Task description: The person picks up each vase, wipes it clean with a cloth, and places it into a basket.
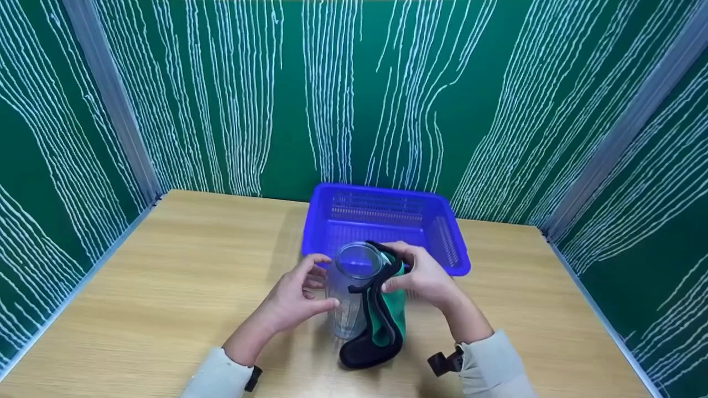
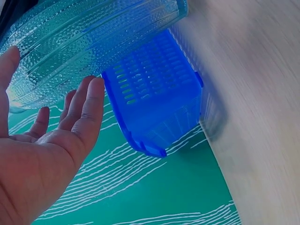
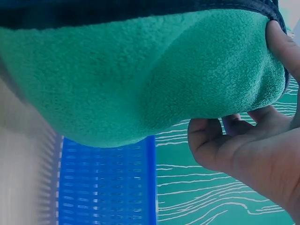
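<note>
A clear ribbed glass jar [image 1: 347, 315] with an open mouth stands at the middle of the table. Around its left side my left hand [image 1: 290, 298] is spread, thumb and fingertips at the glass; in the left wrist view, a gap shows between the palm and the jar [image 2: 70, 51]. Against the jar's right side stands a folded green fleece cloth [image 1: 394, 298] with black edging. My right hand [image 1: 423, 276] pinches the cloth's upper part, thumb in front and fingers behind. The right wrist view shows the cloth [image 3: 140, 79] bulging, and it hides the jar there.
Just behind the jar sits a blue plastic basket [image 1: 459, 243] with slotted walls, near the back edge of the wooden table [image 1: 182, 265]. Green panels [image 1: 287, 138] with wavy white lines enclose the table at the back and both sides, joined by grey corner posts.
</note>
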Demonstrator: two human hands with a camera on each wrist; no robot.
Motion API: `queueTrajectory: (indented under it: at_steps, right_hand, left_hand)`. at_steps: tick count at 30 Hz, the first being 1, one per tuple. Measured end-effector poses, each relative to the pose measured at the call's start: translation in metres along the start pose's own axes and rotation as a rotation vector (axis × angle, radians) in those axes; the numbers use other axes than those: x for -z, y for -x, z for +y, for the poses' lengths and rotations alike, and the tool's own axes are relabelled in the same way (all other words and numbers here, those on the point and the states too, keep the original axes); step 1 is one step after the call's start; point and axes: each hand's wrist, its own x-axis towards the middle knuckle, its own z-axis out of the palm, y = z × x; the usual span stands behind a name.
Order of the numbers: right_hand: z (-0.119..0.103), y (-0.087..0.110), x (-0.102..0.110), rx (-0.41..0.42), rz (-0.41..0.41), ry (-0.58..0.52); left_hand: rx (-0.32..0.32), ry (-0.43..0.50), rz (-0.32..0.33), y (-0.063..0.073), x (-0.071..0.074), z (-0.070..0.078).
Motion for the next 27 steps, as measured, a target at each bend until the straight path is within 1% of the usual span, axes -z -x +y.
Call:
queueTrajectory:
  at_steps: [6,12,22,27]
  right_hand:
    - [-0.004,0.001,0.0,0.026,-0.023,0.081]
    - [-0.003,0.002,0.003,0.048,-0.04,0.155]
    - [0.004,0.001,0.003,0.074,-0.055,0.173]
    - [0.01,0.0,0.002,0.069,-0.068,0.199]
  left_hand:
    - [0.002,0.011,-0.011,-0.001,0.001,-0.002]
    - [0.012,0.016,-0.013,-0.002,0.002,0.0]
    - [0.04,0.05,0.002,-0.003,0.003,-0.002]
    - [0.029,0.063,0.006,-0.002,0.003,-0.004]
